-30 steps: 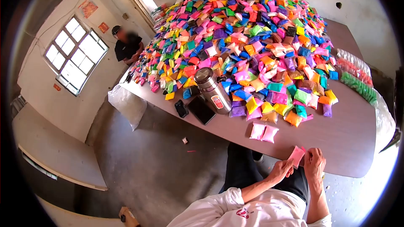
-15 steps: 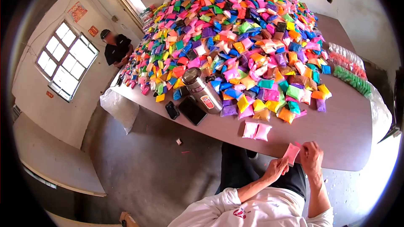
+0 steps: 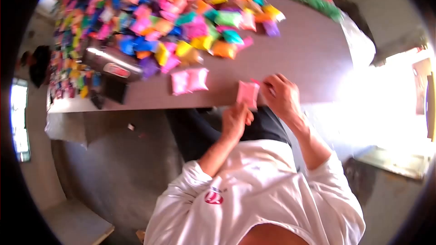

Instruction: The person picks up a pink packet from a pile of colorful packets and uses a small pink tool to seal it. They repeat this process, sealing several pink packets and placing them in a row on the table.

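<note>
My left hand (image 3: 236, 120) is closed on the lower edge of a small pink packet (image 3: 248, 93), held upright near the table's front edge. Beside the packet's upper right corner is my right hand (image 3: 281, 96), its fingers curled together; a bit of darker pink shows between it and the packet, and what the fingers hold is too small to make out. Two light pink packets (image 3: 189, 81) lie side by side on the table, left of my hands.
A large pile of coloured packets (image 3: 195, 22) covers the back and left of the table (image 3: 309, 50). A steel flask (image 3: 113, 63) and a dark phone (image 3: 113, 89) are at the left. Red and green bundles (image 3: 313, 3) lie at the back right.
The view has turned down and to the right, and is blurred. Both hands remain at the pink packet, with my right hand still close to its upper corner.
</note>
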`<state>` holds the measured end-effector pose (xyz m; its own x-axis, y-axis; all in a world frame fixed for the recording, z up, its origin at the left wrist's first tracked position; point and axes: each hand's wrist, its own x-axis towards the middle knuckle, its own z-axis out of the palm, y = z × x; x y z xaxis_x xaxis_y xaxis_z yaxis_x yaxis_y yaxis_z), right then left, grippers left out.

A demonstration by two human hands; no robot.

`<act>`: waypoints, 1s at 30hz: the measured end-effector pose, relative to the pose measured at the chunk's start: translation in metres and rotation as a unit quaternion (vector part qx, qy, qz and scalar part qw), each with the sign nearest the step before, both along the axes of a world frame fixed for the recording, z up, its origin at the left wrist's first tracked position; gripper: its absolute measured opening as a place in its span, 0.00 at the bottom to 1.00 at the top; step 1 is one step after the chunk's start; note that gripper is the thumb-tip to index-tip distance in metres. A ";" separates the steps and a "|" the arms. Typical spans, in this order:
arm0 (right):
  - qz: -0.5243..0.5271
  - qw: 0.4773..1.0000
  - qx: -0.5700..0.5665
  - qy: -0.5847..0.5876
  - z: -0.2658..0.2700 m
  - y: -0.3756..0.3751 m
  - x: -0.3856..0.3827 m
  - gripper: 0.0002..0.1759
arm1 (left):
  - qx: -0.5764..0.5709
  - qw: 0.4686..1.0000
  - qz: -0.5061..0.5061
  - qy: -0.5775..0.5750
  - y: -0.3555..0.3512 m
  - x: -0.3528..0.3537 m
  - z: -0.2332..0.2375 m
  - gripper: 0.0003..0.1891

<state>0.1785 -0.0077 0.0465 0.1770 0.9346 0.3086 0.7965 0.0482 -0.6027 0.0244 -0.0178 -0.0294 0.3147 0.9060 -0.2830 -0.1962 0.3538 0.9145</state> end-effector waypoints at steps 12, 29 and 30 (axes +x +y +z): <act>0.005 0.999 -0.008 -0.051 -0.019 -0.001 0.003 0.03 | 0.025 0.999 -0.002 -0.020 0.001 0.002 0.003 0.27; 0.066 0.993 -0.075 -0.054 -0.006 0.003 -0.020 0.03 | 0.029 0.999 -0.009 -0.009 0.002 -0.001 0.000 0.25; 0.054 0.994 -0.081 -0.054 -0.006 0.003 -0.021 0.03 | 0.026 0.999 -0.013 -0.021 0.002 -0.002 -0.001 0.25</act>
